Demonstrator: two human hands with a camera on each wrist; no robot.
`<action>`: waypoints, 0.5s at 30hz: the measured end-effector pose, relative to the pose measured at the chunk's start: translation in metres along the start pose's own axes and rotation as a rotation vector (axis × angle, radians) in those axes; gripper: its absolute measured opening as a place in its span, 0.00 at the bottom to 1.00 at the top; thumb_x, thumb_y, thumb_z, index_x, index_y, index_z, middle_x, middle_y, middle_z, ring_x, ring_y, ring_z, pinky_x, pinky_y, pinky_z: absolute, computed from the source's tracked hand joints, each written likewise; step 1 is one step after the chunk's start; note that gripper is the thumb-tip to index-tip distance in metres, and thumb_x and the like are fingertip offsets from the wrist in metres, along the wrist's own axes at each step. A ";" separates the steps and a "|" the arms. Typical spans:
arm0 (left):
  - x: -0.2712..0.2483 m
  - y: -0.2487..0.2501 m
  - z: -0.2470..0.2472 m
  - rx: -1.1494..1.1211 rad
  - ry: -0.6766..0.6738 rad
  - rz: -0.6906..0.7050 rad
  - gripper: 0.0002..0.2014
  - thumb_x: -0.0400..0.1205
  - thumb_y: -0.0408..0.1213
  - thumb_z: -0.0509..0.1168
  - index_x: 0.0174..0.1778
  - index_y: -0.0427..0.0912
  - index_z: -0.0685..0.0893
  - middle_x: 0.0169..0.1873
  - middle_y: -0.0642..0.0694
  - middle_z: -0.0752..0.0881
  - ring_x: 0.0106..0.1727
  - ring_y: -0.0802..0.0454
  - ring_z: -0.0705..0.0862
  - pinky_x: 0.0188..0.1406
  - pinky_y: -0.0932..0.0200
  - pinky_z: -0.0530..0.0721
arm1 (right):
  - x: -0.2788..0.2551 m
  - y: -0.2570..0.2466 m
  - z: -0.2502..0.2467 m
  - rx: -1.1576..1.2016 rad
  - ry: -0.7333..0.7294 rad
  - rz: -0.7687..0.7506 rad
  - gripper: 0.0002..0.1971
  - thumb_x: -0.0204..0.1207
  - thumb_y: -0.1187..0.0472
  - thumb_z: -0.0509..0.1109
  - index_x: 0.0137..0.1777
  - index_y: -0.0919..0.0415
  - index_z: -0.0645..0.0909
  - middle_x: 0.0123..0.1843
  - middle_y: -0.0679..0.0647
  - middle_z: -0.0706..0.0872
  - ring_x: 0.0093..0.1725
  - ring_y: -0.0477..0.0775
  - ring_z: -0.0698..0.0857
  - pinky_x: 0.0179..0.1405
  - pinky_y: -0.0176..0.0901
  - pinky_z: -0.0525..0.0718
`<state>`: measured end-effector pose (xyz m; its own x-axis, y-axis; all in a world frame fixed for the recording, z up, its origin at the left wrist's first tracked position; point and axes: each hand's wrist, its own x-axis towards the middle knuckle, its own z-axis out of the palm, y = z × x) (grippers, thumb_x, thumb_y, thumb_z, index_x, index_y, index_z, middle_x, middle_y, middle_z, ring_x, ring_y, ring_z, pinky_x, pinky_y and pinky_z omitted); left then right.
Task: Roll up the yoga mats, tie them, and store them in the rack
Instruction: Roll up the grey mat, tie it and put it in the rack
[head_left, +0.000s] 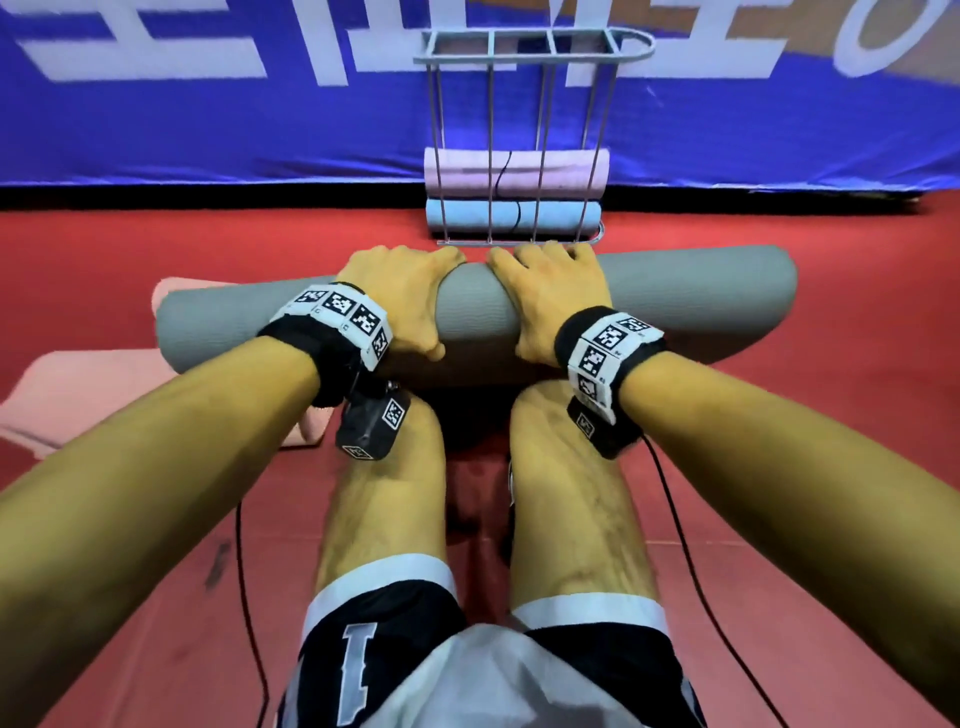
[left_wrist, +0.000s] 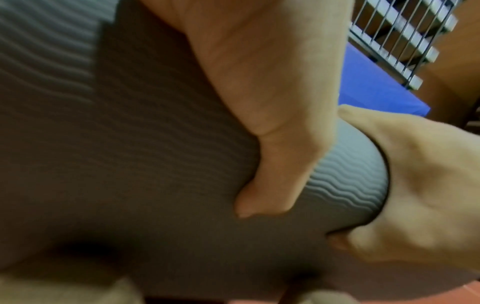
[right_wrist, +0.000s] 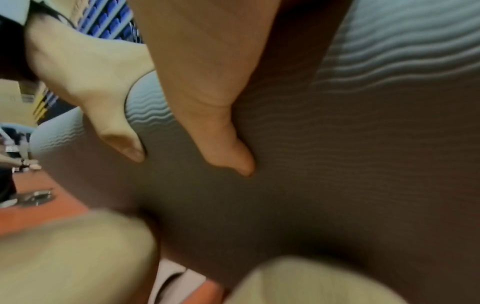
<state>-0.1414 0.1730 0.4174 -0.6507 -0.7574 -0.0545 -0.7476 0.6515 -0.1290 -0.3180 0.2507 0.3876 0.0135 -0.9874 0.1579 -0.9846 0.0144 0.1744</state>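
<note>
A rolled grey yoga mat lies crosswise on the red floor just past my knees. My left hand and right hand grip its middle side by side, fingers over the far side and thumbs on the near side. In the left wrist view my left hand digs its thumb into the ribbed grey mat, with the right hand beside it. In the right wrist view my right hand presses its thumb into the grey mat.
A grey wire rack stands just beyond the mat against a blue banner. It holds a lilac rolled mat above a light blue one, each tied with black cord. A pink mat lies on the floor at left.
</note>
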 end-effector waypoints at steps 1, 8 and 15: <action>-0.003 -0.003 -0.016 0.003 0.024 -0.007 0.45 0.56 0.60 0.81 0.69 0.62 0.71 0.51 0.49 0.89 0.49 0.36 0.88 0.41 0.49 0.78 | 0.002 0.002 -0.017 0.007 0.022 0.000 0.45 0.56 0.53 0.81 0.76 0.49 0.67 0.64 0.53 0.82 0.62 0.62 0.80 0.62 0.58 0.72; -0.037 0.011 -0.061 -0.056 -0.043 -0.012 0.47 0.51 0.63 0.81 0.67 0.66 0.73 0.46 0.52 0.86 0.44 0.43 0.84 0.43 0.50 0.83 | -0.026 0.010 -0.090 0.045 -0.134 -0.031 0.43 0.48 0.47 0.86 0.65 0.43 0.72 0.55 0.47 0.84 0.56 0.60 0.85 0.48 0.50 0.73; -0.080 0.036 -0.006 -0.210 -0.258 0.036 0.48 0.41 0.68 0.77 0.61 0.69 0.71 0.46 0.56 0.87 0.44 0.45 0.87 0.48 0.46 0.88 | -0.078 -0.007 -0.068 0.115 -0.457 -0.084 0.41 0.49 0.46 0.87 0.62 0.42 0.71 0.45 0.46 0.83 0.46 0.59 0.85 0.43 0.49 0.83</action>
<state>-0.1168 0.2573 0.4231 -0.6423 -0.7018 -0.3081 -0.7530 0.6528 0.0830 -0.2999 0.3385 0.4404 0.0416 -0.9529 -0.3004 -0.9966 -0.0609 0.0551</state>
